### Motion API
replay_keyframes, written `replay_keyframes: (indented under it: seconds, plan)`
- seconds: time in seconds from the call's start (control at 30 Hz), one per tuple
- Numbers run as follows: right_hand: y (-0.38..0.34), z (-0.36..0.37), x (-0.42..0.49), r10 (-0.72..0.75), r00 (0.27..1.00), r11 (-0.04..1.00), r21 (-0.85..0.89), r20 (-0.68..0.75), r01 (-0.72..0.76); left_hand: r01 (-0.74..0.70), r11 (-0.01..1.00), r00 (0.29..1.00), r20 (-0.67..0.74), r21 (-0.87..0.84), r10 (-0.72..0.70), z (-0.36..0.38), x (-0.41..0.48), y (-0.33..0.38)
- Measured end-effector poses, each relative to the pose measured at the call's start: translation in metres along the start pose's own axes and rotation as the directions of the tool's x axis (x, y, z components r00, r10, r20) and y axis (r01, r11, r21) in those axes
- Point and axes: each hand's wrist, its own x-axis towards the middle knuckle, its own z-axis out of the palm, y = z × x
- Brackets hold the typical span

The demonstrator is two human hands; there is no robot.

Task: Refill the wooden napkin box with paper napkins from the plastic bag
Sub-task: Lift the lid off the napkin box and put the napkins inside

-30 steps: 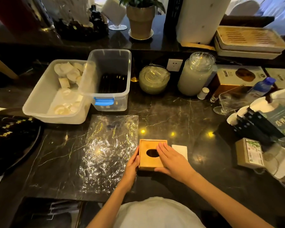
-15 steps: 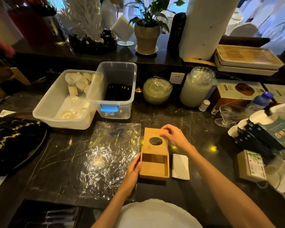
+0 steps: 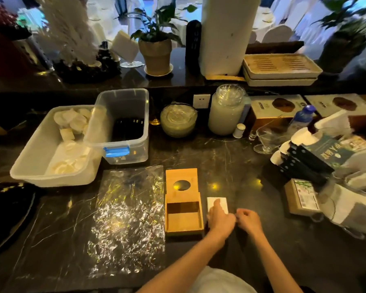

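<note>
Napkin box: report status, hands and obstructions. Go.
Left hand on white napkin stack, right hand beside it, empty. Wooden napkin box open, lid slid back, inside bare. Flat plastic bag left of box. Nothing blocking.

Wooden napkin box (image 3: 183, 216) lid slid half-open, white napkins (image 3: 217, 204) beside, flat plastic bag (image 3: 129, 216) left.

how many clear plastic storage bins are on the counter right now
2. The shallow bin sits at the far left, holding white items. The deeper bin with a blue latch stands right beside it, overlapping its right edge. None appear hidden.
</note>
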Motion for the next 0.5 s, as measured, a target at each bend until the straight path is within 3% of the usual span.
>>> replay_keyframes:
  seconds: [0.13,0.23,0.33,0.43,0.5]
  plan:
    - [0.005,0.004,-0.006,0.048,0.991,0.997,0.046,0.128,-0.054,0.247,0.969,0.962,-0.13,0.028,-0.241,0.014,0.018,-0.008]
    - [-0.004,0.01,-0.009,0.04,0.987,0.999,-0.011,0.158,-0.039,0.33,0.943,0.936,-0.139,0.025,-0.324,0.021,0.022,-0.012]
    - [-0.01,0.01,-0.008,0.021,0.983,0.998,-0.062,0.184,-0.01,0.353,0.936,0.929,-0.115,-0.003,-0.351,0.022,0.025,-0.016]
    - [-0.012,0.001,-0.005,-0.012,0.982,0.996,-0.089,0.191,0.029,0.327,0.931,0.941,-0.031,-0.164,-0.336,0.018,0.025,-0.019]
    - [-0.015,-0.009,-0.005,-0.112,0.981,0.98,-0.148,0.158,0.136,0.284,0.928,0.958,0.026,-0.241,-0.286,0.015,0.022,-0.018]
